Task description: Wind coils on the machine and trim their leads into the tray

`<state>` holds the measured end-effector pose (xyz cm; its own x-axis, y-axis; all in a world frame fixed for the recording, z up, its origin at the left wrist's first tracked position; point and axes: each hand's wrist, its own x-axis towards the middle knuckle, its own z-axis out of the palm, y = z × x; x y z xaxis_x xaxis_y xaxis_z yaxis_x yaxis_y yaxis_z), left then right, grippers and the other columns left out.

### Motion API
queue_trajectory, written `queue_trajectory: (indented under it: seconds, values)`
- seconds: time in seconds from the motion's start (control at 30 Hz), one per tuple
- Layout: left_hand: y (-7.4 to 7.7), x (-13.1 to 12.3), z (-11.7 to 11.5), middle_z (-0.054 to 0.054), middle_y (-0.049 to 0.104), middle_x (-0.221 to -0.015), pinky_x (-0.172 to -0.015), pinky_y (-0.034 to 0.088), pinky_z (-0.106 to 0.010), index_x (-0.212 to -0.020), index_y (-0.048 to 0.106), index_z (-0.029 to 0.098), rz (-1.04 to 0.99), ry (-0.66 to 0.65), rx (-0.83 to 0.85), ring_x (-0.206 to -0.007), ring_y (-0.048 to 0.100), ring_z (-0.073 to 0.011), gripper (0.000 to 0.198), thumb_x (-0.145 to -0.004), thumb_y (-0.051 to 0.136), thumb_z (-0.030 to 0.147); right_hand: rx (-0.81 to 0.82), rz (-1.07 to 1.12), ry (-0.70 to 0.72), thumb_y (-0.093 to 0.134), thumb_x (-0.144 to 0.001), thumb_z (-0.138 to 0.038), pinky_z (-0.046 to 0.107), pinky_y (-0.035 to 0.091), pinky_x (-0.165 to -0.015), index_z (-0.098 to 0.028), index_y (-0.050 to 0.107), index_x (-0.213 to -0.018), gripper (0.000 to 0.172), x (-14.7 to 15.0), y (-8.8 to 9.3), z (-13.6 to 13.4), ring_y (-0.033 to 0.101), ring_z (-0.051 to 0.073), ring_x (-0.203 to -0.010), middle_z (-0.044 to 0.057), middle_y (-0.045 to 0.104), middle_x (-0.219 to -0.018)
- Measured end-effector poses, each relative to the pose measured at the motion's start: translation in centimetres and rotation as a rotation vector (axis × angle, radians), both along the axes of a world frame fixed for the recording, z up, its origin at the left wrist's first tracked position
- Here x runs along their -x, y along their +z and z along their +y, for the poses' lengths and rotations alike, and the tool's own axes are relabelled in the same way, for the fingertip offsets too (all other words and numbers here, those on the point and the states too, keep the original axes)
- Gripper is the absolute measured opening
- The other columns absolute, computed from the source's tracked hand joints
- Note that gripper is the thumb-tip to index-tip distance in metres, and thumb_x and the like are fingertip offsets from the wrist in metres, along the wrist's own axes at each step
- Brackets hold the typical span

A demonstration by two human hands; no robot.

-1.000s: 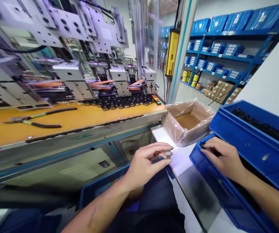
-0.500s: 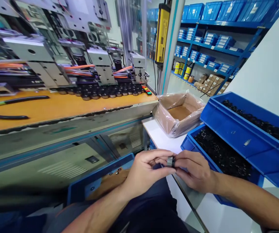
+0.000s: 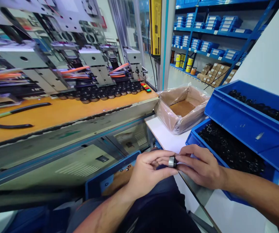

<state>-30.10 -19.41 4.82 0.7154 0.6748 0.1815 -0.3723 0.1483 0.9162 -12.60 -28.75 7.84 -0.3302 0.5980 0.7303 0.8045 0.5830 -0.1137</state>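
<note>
My left hand [image 3: 149, 170] and my right hand [image 3: 199, 165] meet in front of my lap, fingertips pinched together on a small silver and black ring part [image 3: 172, 161]. Just to the right of my right hand sits a blue bin [image 3: 193, 137] filled with several small black ring parts [image 3: 229, 150]. A second blue bin [image 3: 241, 121] with more black parts stands behind and above it.
An orange-topped machine bench [image 3: 64, 113] carries a row of black fixtures [image 3: 105, 92] and pliers [image 3: 10, 118] at the left. A plastic-lined cardboard box [image 3: 182, 108] sits on a white table [image 3: 163, 137]. A blue tray [image 3: 112, 174] lies below my left wrist. Blue shelving [image 3: 212, 35] stands behind.
My right hand left the blue bin and came to my left hand; both now pinch the ring part. The view shifted slightly.
</note>
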Motion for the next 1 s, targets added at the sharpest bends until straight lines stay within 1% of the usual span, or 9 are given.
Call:
queue_trajectory:
  seconds: [0.17,0.3,0.33,0.43,0.53,0.63,0.73,0.87,1.0]
  values:
    - [-0.09,-0.07,0.06,0.0,0.08,-0.08,-0.069,0.059,-0.012,-0.091,0.08,0.022,-0.018,-0.059,0.086,-0.07,0.076,-0.0114,0.04,-0.059,0.084,-0.002,0.004,-0.063,0.024,0.057,-0.094,-0.011,0.026,0.059,-0.072,-0.009,0.056,-0.116,0.022,-0.14,0.08,0.04,0.064,0.016,-0.087,0.012,0.064,-0.096]
    - [-0.02,-0.18,-0.08,-0.001,0.08,-0.081,-0.069,0.059,-0.013,-0.093,0.079,0.021,-0.052,-0.094,0.107,-0.072,0.075,-0.0109,0.037,-0.063,0.083,0.0,-0.017,-0.087,-0.01,0.057,-0.096,-0.02,0.029,0.059,-0.071,-0.007,0.056,-0.116,0.024,-0.18,-0.11,0.06,0.063,0.018,-0.087,0.013,0.064,-0.095]
    - [0.0,-0.21,-0.14,-0.001,0.08,-0.082,-0.069,0.059,-0.013,-0.094,0.079,0.021,-0.058,-0.099,0.108,-0.072,0.075,-0.0111,0.036,-0.063,0.083,0.001,-0.016,-0.078,-0.008,0.058,-0.096,-0.02,0.029,0.059,-0.071,-0.007,0.056,-0.116,0.024,-0.17,-0.16,0.06,0.063,0.018,-0.087,0.013,0.064,-0.095]
    - [0.02,-0.26,-0.25,-0.001,0.081,-0.082,-0.07,0.059,-0.014,-0.094,0.078,0.02,-0.064,-0.088,0.101,-0.072,0.075,-0.0111,0.036,-0.064,0.084,0.002,-0.009,-0.058,0.024,0.059,-0.093,-0.013,0.028,0.059,-0.072,-0.008,0.056,-0.116,0.023,-0.12,-0.19,0.1,0.064,0.017,-0.088,0.012,0.064,-0.096]
    - [0.0,-0.22,-0.23,-0.002,0.08,-0.081,-0.07,0.06,-0.016,-0.094,0.078,0.02,-0.063,-0.077,0.093,-0.071,0.075,-0.012,0.035,-0.063,0.085,0.004,-0.014,-0.05,0.027,0.059,-0.093,-0.014,0.029,0.059,-0.073,-0.008,0.057,-0.116,0.024,-0.07,-0.06,0.13,0.064,0.018,-0.087,0.013,0.064,-0.096]
    - [-0.01,-0.13,-0.15,-0.003,0.08,-0.08,-0.069,0.06,-0.017,-0.093,0.078,0.017,-0.043,-0.061,0.081,-0.071,0.075,-0.013,0.034,-0.062,0.086,0.005,-0.005,-0.036,0.027,0.059,-0.092,-0.011,0.028,0.059,-0.073,-0.01,0.058,-0.117,0.024,0.0,0.03,0.15,0.064,0.017,-0.089,0.012,0.064,-0.097]
    - [0.0,-0.07,-0.13,-0.002,0.08,-0.081,-0.069,0.059,-0.016,-0.094,0.078,0.018,-0.056,-0.065,0.086,-0.071,0.074,-0.0115,0.035,-0.062,0.085,0.004,-0.011,-0.026,0.035,0.06,-0.093,-0.013,0.029,0.06,-0.073,-0.008,0.059,-0.115,0.023,0.05,-0.03,0.17,0.064,0.018,-0.088,0.013,0.065,-0.096]
    - [-0.07,-0.13,-0.17,-0.001,0.08,-0.081,-0.069,0.057,-0.012,-0.094,0.079,0.02,-0.068,-0.081,0.095,-0.071,0.074,-0.0092,0.038,-0.063,0.083,0.0,-0.006,-0.021,0.034,0.06,-0.092,-0.009,0.028,0.06,-0.075,-0.008,0.06,-0.112,0.021,0.02,-0.15,0.21,0.064,0.017,-0.09,0.014,0.064,-0.1]
    - [-0.26,-0.19,-0.15,-0.001,0.08,-0.082,-0.07,0.057,-0.012,-0.096,0.079,0.021,-0.071,-0.088,0.099,-0.072,0.074,-0.0088,0.039,-0.064,0.082,-0.001,-0.004,-0.028,0.039,0.06,-0.093,-0.011,0.03,0.06,-0.075,-0.006,0.06,-0.112,0.02,-0.04,-0.16,0.24,0.063,0.018,-0.092,0.015,0.064,-0.098]
